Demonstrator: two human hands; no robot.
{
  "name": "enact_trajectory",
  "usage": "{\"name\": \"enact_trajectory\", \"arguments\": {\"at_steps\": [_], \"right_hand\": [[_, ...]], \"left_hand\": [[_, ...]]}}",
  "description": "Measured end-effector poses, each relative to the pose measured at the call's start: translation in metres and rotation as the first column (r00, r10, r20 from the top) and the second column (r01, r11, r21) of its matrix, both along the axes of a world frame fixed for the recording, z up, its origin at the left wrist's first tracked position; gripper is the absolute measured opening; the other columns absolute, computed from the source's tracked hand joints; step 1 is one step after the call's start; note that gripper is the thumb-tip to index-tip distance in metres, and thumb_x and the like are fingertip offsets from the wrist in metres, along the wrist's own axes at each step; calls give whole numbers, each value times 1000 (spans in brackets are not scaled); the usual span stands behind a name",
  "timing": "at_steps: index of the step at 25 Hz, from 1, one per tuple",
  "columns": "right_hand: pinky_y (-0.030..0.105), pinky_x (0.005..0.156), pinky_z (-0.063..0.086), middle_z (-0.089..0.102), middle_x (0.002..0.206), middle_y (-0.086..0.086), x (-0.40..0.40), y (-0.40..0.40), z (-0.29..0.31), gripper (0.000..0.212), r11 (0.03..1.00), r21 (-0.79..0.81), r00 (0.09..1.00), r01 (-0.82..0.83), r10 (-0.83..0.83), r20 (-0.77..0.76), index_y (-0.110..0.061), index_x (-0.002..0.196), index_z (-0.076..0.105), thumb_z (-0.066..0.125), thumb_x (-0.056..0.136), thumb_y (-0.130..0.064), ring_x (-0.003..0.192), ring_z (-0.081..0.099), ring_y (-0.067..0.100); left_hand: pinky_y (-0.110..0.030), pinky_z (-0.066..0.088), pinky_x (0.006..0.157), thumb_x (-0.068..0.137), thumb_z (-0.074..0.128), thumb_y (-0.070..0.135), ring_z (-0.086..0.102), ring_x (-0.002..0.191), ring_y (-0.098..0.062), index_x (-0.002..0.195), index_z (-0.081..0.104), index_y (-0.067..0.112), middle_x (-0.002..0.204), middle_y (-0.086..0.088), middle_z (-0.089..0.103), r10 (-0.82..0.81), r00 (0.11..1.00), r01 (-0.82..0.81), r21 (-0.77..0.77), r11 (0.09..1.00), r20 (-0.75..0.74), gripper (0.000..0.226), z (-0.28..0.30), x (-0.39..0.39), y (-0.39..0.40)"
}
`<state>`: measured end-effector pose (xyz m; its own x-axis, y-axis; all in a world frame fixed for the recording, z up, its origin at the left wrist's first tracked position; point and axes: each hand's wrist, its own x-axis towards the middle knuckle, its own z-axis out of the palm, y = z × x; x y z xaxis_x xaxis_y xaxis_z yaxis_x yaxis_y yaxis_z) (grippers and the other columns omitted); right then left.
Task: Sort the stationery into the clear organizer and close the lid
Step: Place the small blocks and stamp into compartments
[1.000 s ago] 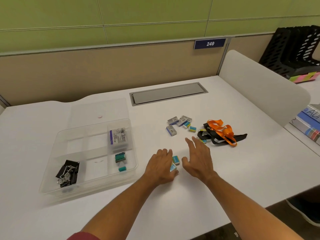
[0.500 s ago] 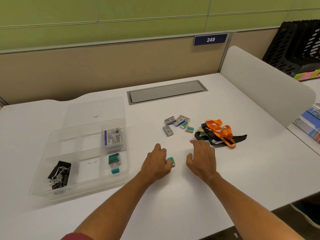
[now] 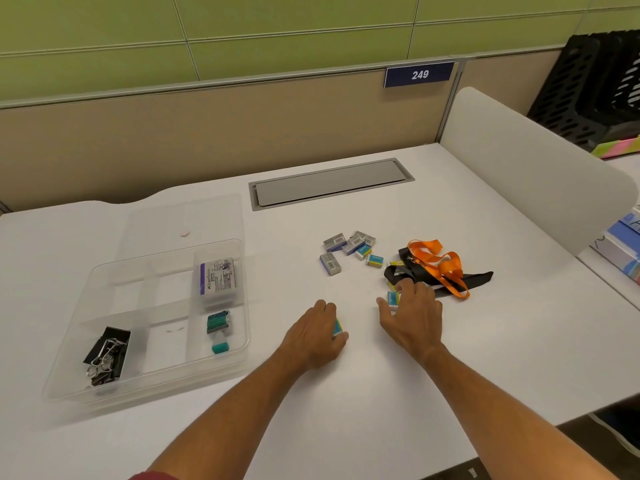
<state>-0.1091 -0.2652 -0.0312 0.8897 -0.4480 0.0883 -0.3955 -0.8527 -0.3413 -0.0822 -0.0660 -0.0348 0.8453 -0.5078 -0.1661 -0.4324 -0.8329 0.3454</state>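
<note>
The clear organizer point(image 3: 239, 344) lies open on the left of the white desk, with black binder clips point(image 3: 105, 353), a white and purple box point(image 3: 217, 279) and a teal item point(image 3: 217, 323) in its compartments. Its lid point(image 3: 156, 223) lies flat behind it. My left hand point(image 3: 313, 337) grips a small blue staple box point(image 3: 337, 328) on the desk. My right hand point(image 3: 414, 315) closes its fingers round another small blue box point(image 3: 392, 299) beside the lanyards. Several grey and blue staple boxes point(image 3: 349, 245) lie loose farther back.
Orange and black lanyards point(image 3: 438, 268) are heaped right of the boxes. A grey cable hatch point(image 3: 329, 183) is set into the desk at the back. A white divider point(image 3: 530, 161) bounds the right side, with books point(image 3: 623, 244) and black trays point(image 3: 595, 88) beyond.
My right hand has reached forward and right to the blue box at the lanyards and curled onto it. My left hand stays on its small box.
</note>
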Motion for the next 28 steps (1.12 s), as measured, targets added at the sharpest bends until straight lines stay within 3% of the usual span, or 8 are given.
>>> {"name": "enact_trajectory", "arguments": {"at_steps": [3, 5, 8, 13, 16, 20, 25, 28], "right_hand": [[32, 86, 50, 58, 117, 5, 3, 1, -1, 55, 996, 84, 1000, 8, -5, -29, -19, 124, 48, 58, 85, -56, 109, 53, 19], [31, 86, 52, 58, 119, 6, 4, 1, -1, 47, 989, 147, 1000, -2, 5, -22, -17, 125, 47, 60, 89, -44, 110, 54, 20], [28, 75, 51, 57, 111, 8, 2, -1, 0, 38, 976, 215, 1000, -10, 4, 28, -15, 123, 48, 58, 89, -27, 96, 55, 18], [22, 63, 44, 52, 114, 15, -3, -16, -2, 25, 978, 208, 997, 11, -27, 72, -10, 115, 57, 48, 94, -19, 78, 51, 14], [22, 63, 42, 57, 103, 13, -2, -21, -2, 18, 981, 193, 996, 17, -35, 86, -8, 105, 57, 44, 95, -16, 77, 50, 13], [26, 62, 47, 60, 86, 6, 4, -21, 3, 4, 981, 193, 997, -2, -13, 77, -15, 95, 51, 50, 91, -17, 74, 55, 14], [25, 59, 44, 65, 87, 6, 27, -21, 15, 19, 985, 167, 990, -50, 27, 135, -11, 109, 54, 45, 98, -24, 72, 57, 14], [29, 67, 47, 67, 99, 13, 41, -26, 20, 26, 981, 166, 987, -104, 81, 140, -8, 120, 54, 48, 96, -12, 84, 62, 22]], "left_hand": [[-27, 35, 65, 89, 46, 48, 41, 74, -15, 93, 41, 18, 91, -1, 45, 46, 999, -44, -69, 997, 24, 31, 4, 4, -1], [-29, 38, 63, 86, 49, 48, 44, 74, -17, 92, 42, 17, 87, -2, 47, 85, 996, -84, -106, 991, 3, 33, 9, 8, -3], [-27, 38, 60, 80, 56, 51, 51, 78, -19, 97, 41, 20, 88, -2, 53, 107, 993, -111, -107, 988, -48, 38, 17, 16, -9], [-31, 45, 65, 78, 57, 41, 51, 79, -19, 93, 43, 22, 91, -1, 55, 57, 998, -54, -86, 995, 39, 27, 22, 27, -21], [-35, 53, 72, 79, 58, 34, 55, 81, -20, 93, 48, 20, 92, -2, 57, 83, 996, -80, -105, 991, 23, 22, 24, 33, -30], [-37, 51, 65, 81, 55, 29, 56, 74, -22, 87, 49, 18, 84, -2, 57, 122, 992, -117, -139, 983, 33, 14, 26, 41, -38], [-38, 49, 70, 90, 51, 25, 56, 80, -25, 93, 47, 16, 93, -7, 59, 122, 991, -113, -134, 984, 63, 10, 25, 52, -45], [-39, 52, 76, 93, 53, 25, 56, 83, -23, 95, 49, 16, 99, -6, 61, 120, 990, -109, -142, 984, 77, 10, 24, 62, -47]]}}
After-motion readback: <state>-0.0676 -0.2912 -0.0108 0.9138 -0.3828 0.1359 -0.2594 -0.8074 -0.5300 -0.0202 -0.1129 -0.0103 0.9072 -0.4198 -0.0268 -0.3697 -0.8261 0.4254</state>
